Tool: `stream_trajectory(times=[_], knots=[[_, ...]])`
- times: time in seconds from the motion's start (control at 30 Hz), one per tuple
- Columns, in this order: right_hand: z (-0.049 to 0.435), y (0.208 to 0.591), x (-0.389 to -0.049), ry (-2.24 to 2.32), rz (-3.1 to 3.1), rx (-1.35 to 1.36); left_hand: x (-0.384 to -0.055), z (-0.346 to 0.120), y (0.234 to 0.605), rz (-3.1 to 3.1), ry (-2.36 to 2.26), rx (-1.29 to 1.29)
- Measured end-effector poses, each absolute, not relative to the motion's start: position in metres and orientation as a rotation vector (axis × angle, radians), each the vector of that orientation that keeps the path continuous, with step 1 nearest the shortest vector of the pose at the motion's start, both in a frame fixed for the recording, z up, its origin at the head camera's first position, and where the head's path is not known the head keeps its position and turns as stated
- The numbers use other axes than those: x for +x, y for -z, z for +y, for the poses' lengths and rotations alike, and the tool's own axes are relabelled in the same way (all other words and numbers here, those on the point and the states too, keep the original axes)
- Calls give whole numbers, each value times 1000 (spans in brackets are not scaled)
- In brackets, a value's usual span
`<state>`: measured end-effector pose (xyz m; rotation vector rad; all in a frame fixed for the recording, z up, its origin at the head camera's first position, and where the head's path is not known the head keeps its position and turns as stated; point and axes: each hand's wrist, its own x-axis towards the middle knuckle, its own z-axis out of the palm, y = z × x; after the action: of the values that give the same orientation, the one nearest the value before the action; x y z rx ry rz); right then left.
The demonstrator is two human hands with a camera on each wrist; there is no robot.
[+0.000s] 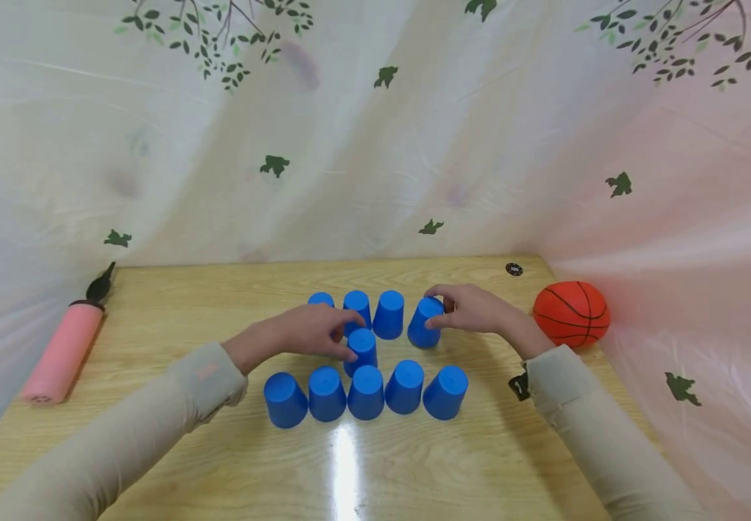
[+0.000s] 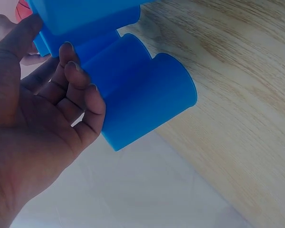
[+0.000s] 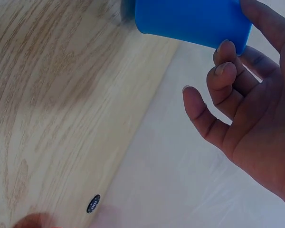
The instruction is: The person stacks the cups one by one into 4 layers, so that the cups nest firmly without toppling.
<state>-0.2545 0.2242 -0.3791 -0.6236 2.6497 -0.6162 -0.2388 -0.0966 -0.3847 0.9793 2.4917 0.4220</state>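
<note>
Several upside-down blue cups stand on a wooden table in the head view. A front row of several includes a middle cup. Behind it is a single cup, which my left hand grips between thumb and fingers. The back row has a leftmost cup, partly hidden by that hand, and a cup further right. At the back row's right end, my right hand pinches a slightly tilted cup. In the right wrist view, thumb and fingertips touch this blue cup.
A pink hand pump with a black nozzle lies at the left. On the right sits an orange toy basketball. A small black chip lies near the table's back edge. Pale sheeting hangs behind the table.
</note>
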Motion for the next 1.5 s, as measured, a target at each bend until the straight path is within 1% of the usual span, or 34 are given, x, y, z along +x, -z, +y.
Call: stream_trajectory(times=[0.57, 1.0, 1.5], knots=[[222, 386, -264, 613, 2635, -567, -237, -91, 376, 2487, -404, 970], [220, 390, -267, 621, 2642, -542, -237, -88, 383, 2483, -387, 969], [221, 392, -267, 626, 2642, -554, -236, -84, 382, 2495, -375, 982]])
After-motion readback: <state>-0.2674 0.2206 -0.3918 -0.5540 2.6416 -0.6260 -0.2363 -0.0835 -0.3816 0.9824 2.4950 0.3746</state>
